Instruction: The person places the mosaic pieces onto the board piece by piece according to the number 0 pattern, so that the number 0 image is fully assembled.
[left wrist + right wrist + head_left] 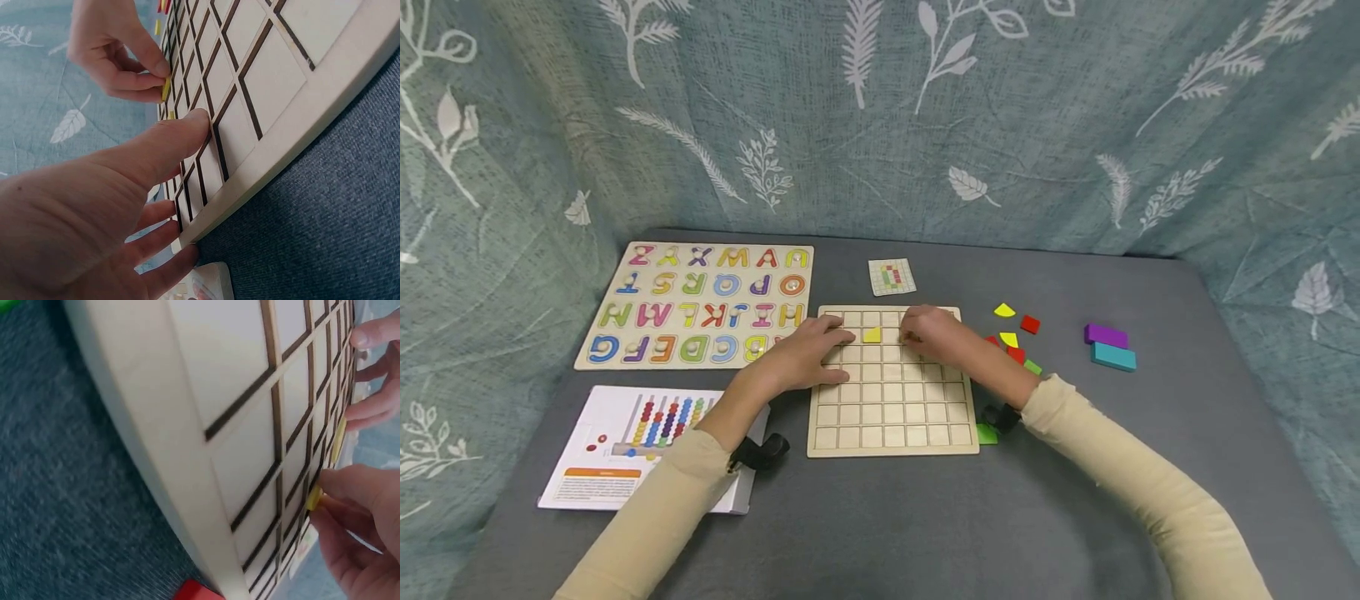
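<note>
Wood grid board (891, 450) lies flat mid-table, w/ both hands at it. R hand (936, 333), at abt 1 o'clock on the board, grasps a small yellow tile (314, 498), pinched btw thumb & fingers at the grid; can't tell if the tile is in a square or just over it. L hand (805, 354) is at the board's 10 o'clock edge, grasping no tile, fingers spread, thumb resting on the grid. 2nd yellow tile (872, 335), one corner rounded, sits in the grid at abt 11 o'clock, btw the hands. Small pattern card (892, 277) is at 12 o'clock, just past the board. Letter board (620, 333) at 10 o'clock, w/ its colored letters; box w/ abacus pic (625, 450) btw 8 & 9, partly under the L arm. Loose bits at 2–3 o'clock, near the R forearm: yellow quarter-round (1004, 310), red square (1030, 324), another yellow bit (1009, 340), more red (1016, 354), a green bit (1032, 367) partly hidden by the arm. Green piece (987, 434) at 4 o'clock, right by the board's edge. Purple block (1107, 337) & teal block (1113, 357) touch each other, farther out at 3 o'clock. Grey table (865, 525), leaf-print curtain (820, 167) behind at 12.
</note>
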`<act>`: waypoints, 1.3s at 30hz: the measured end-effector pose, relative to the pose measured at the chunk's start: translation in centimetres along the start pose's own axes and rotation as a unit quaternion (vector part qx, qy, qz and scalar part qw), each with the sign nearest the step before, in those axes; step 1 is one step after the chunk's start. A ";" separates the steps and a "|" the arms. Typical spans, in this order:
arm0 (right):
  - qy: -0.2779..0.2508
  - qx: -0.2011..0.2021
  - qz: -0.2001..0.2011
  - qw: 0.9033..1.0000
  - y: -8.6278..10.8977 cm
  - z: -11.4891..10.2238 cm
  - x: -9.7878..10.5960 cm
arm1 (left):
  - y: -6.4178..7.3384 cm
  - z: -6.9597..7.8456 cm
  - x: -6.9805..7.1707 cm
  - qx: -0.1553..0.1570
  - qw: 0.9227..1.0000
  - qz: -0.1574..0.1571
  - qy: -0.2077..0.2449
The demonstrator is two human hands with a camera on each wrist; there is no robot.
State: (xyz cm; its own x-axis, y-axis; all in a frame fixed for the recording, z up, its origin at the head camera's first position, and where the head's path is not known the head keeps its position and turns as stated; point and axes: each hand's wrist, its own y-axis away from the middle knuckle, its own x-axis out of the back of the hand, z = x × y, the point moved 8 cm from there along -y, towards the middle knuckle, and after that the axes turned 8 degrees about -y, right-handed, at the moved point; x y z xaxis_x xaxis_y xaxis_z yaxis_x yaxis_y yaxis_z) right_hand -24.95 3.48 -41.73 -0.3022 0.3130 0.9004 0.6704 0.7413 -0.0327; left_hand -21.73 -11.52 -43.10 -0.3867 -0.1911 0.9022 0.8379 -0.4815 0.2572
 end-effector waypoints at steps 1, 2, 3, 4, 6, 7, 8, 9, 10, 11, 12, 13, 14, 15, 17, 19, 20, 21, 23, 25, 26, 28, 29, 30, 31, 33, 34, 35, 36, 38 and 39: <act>0.004 -0.001 0.001 1.000 0.1 0.0 0.1 | 0.0 0.0 0.1 0.000 1.000 0.000 -0.001; 0.009 0.001 0.005 1.000 0.3 -0.1 0.3 | 0.0 0.1 0.0 -0.002 1.000 0.000 -0.002; 0.016 0.009 0.013 1.000 0.5 -0.2 0.6 | 0.0 0.1 0.0 -0.004 1.000 0.001 -0.003; 0.021 0.019 0.025 0.999 0.7 -0.2 1.0 | 0.0 0.1 0.0 -0.005 1.000 0.000 -0.003; 0.030 0.025 0.044 0.998 1.4 0.0 1.9 | 0.0 0.0 -0.1 -0.006 1.000 -0.001 -0.002; 0.036 0.027 0.053 0.998 1.9 0.2 2.5 | 0.0 0.0 -0.1 -0.006 1.000 0.000 -0.002; 0.037 0.020 0.057 0.997 2.4 0.7 3.2 | 0.0 0.0 -0.1 -0.007 1.000 0.000 -0.001; 0.039 0.003 0.059 0.997 3.1 1.6 3.9 | 0.0 0.0 -0.1 -0.006 1.000 0.002 -0.001; 0.042 -0.021 0.053 0.998 3.8 2.6 4.5 | 0.1 0.0 0.0 -0.005 1.000 0.002 0.000; 0.046 -0.045 0.043 0.997 4.6 3.7 5.1 | 0.1 -0.1 0.0 -0.004 1.000 0.003 0.000; 0.052 -0.069 0.032 0.996 5.5 4.9 5.7 | 0.1 -0.1 0.0 -0.003 1.000 0.004 0.001; 0.056 -0.093 0.020 0.994 6.4 6.2 6.2 | 0.1 -0.1 0.0 -0.002 1.000 0.004 0.003; 0.058 -0.115 0.007 0.992 7.3 7.5 6.6 | 0.1 -0.2 0.0 -0.002 1.000 0.004 0.004; 0.059 -0.131 -0.006 0.990 8.3 8.8 6.9 | 0.2 -0.1 0.0 -0.002 1.000 0.003 0.005; 0.053 -0.142 -0.026 0.988 9.7 10.6 7.3 | 0.2 -0.1 -0.1 -0.002 1.000 0.001 0.008; 0.045 -0.146 -0.038 0.987 10.9 12.0 7.5 | 0.2 -0.1 -0.1 -0.002 1.000 0.001 0.010; 0.042 -0.143 -0.041 0.988 11.3 12.4 7.5 | 0.2 0.0 -0.1 -0.004 1.000 0.001 0.009; 0.039 -0.139 -0.042 0.989 11.7 12.8 7.6 | 0.2 0.0 -0.1 -0.005 1.000 0.002 0.009; 0.032 -0.135 -0.036 0.990 12.2 13.2 7.8 | 0.1 0.1 0.0 -0.006 1.000 0.003 0.006; 0.026 -0.132 -0.030 0.990 12.5 13.4 8.0 | 0.0 0.1 0.0 -0.007 1.000 0.002 0.004; 0.022 -0.131 -0.029 0.991 12.6 13.4 8.1 | 0.0 0.2 0.0 -0.007 1.000 0.001 0.004; 0.014 -0.132 -0.028 0.991 12.6 13.5 8.1 | 0.1 0.2 0.1 -0.007 1.000 0.001 0.005; 0.010 -0.133 -0.028 0.991 12.6 13.6 8.1 | 0.1 0.2 0.2 -0.007 1.000 0.000 0.007; 0.001 -0.135 -0.028 0.990 12.6 13.6 8.1 | 0.1 0.3 0.2 -0.008 1.000 0.000 0.008; -0.010 -0.137 -0.026 0.990 12.6 13.7 8.0 | 0.1 0.3 0.2 -0.009 1.000 -0.001 0.009; -0.039 -0.141 -0.021 0.989 12.5 13.9 7.9 | 0.1 0.3 0.3 -0.010 1.000 0.000 0.010; -0.055 -0.145 -0.017 0.988 12.6 14.0 7.8 | 0.1 0.3 0.3 -0.010 1.000 0.000 0.010; -0.072 -0.151 -0.013 0.986 12.6 14.1 7.7 | 0.1 0.3 0.3 -0.010 1.000 0.001 0.010; -0.088 -0.157 -0.009 0.984 12.6 14.3 7.6 | 0.1 0.4 0.4 -0.011 1.000 0.000 0.010; -0.115 -0.171 -0.001 0.979 12.7 14.6 7.4 | 0.1 0.3 0.4 -0.010 1.000 -0.001 0.010; -0.126 -0.178 0.003 0.976 12.8 14.7 7.3 | 0.1 0.3 0.4 -0.009 1.000 -0.002 0.009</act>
State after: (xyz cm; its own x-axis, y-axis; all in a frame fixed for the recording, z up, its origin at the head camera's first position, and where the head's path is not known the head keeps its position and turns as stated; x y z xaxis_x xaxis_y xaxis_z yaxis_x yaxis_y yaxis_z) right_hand -28.52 23.99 -41.91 -0.4250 0.4863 0.7635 0.8521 0.4995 0.1561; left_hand -21.68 -11.35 -42.63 -0.3981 -0.2043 0.8943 0.8291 -0.4972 0.2555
